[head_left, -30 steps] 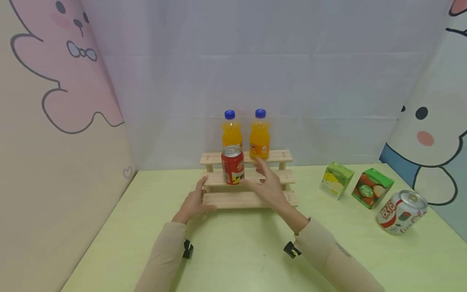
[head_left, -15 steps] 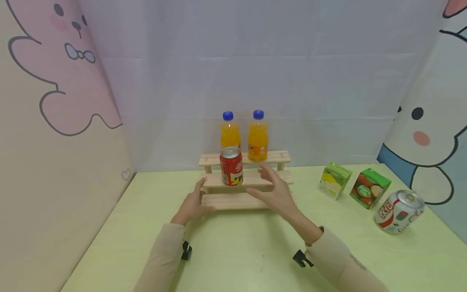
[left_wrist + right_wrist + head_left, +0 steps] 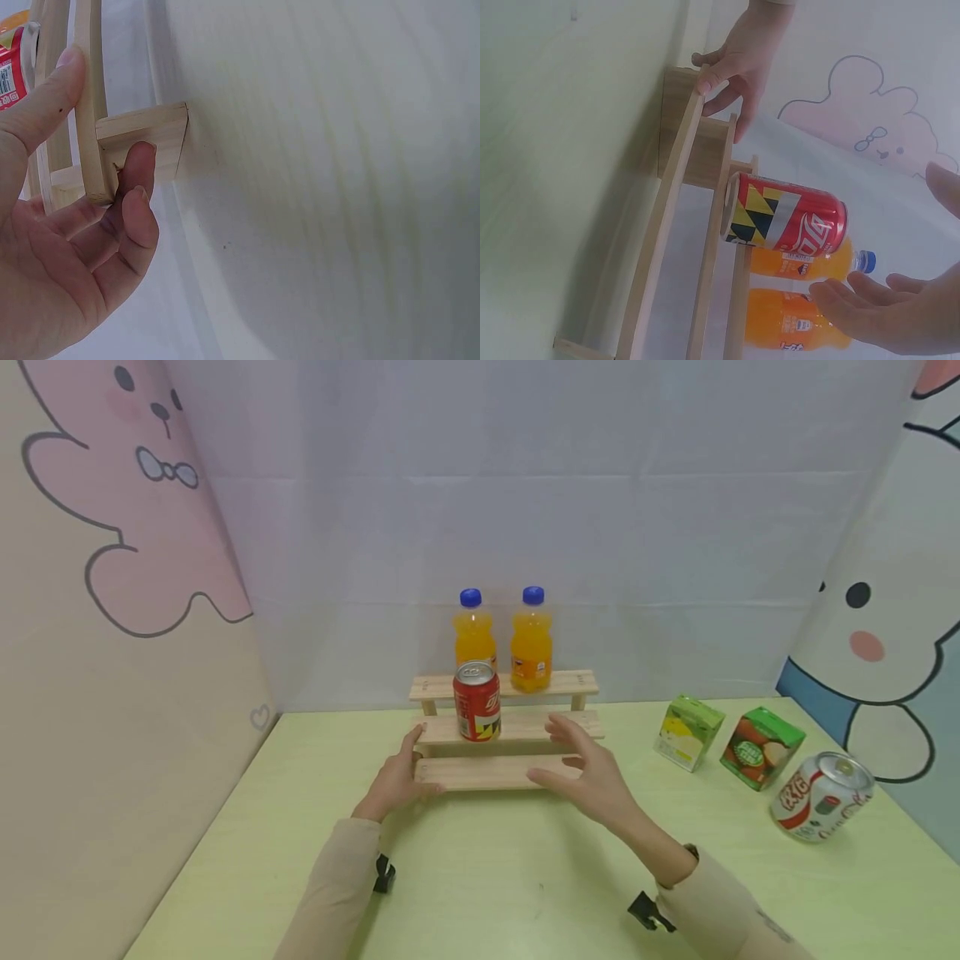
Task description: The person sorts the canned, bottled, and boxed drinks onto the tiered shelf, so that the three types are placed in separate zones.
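we read "kkg" in red letters on the white can (image 3: 822, 796) lying at the right. the script on the red can (image 3: 477, 702) and the carton labels stay too small to read.

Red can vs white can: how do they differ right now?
The red can stands upright on the middle step of the wooden rack; the white can lies tipped on the table, far right. The red can sits between the left hand and the right hand; the white can is clear of both. Both have silver tops and neither is held.
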{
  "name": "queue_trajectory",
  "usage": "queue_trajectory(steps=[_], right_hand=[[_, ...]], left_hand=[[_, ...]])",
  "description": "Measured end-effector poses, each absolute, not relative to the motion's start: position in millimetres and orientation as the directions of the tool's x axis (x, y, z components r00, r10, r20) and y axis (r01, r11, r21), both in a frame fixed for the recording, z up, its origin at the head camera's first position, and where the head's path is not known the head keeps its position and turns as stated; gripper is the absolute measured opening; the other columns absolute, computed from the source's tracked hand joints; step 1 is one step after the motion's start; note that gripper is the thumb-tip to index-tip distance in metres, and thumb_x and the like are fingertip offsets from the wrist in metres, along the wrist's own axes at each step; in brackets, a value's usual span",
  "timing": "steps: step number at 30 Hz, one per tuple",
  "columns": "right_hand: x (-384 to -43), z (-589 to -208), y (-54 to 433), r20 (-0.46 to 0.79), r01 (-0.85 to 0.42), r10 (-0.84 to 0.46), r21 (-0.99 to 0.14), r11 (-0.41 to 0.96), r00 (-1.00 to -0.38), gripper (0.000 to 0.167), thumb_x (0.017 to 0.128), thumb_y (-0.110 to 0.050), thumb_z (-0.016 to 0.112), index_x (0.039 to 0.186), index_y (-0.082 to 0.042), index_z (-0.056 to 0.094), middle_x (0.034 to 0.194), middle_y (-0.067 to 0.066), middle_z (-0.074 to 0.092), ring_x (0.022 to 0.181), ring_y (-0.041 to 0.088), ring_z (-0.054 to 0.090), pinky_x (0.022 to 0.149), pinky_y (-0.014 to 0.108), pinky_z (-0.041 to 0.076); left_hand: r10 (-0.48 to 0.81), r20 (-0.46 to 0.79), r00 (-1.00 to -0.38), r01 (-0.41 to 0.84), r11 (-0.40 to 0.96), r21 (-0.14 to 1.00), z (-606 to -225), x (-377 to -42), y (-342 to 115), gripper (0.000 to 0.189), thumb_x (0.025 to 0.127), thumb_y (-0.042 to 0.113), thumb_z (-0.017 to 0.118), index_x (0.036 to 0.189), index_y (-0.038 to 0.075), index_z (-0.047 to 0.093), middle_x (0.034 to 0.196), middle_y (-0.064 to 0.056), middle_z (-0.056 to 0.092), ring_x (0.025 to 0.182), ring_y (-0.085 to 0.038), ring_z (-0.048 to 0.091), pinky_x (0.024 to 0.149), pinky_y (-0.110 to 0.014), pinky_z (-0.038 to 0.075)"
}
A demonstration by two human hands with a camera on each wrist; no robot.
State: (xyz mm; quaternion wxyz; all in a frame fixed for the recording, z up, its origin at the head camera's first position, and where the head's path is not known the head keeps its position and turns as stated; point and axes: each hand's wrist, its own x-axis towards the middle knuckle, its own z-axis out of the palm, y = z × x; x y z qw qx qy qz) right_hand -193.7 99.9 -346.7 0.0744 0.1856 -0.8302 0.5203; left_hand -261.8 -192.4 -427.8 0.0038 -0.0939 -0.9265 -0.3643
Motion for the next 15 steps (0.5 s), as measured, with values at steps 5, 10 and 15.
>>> queue_trajectory(steps=[5,10,15], right_hand=[[-191.8,-349.0,112.8,0.305,-0.383,-0.243,-0.827,0.413,-0.921,0.072,0.077,-0.02,0.074,0.137,-0.005,0.037,0.133,0.016,0.046,0.119,0.03,0.044,0.09,0.046,0.042],[-190.4,-349.5,126.1,0.314,-0.398,-0.254,-0.808,0.435,-0.915,0.069,0.078,-0.02,0.073,0.134,-0.001,0.039,0.129,0.018,0.049,0.116,0.033,0.047,0.088,0.046,0.044],[-186.6,-351.5,141.7,0.33,-0.41,-0.247,-0.791,0.454,-0.911,0.066,0.079,-0.018,0.072,0.134,-0.001,0.04,0.127,0.019,0.051,0.114,0.034,0.048,0.087,0.045,0.044]], left_hand=[[0.159,0.063,-0.985,0.159,0.717,0.679,-428.1,-261.6,-191.7,0.103,0.069,0.022,0.081,0.145,0.012,0.013,0.119,-0.026,0.053,0.104,-0.036,0.053,0.087,-0.049,0.041],[0.149,0.053,-0.987,0.144,0.713,0.686,-429.0,-262.0,-192.2,0.104,0.068,0.022,0.081,0.146,0.014,0.012,0.12,-0.025,0.053,0.105,-0.037,0.053,0.088,-0.05,0.04],[0.158,0.053,-0.986,0.151,0.716,0.681,-430.9,-263.4,-192.9,0.104,0.069,0.024,0.081,0.146,0.013,0.012,0.12,-0.025,0.053,0.105,-0.037,0.053,0.088,-0.05,0.04]])
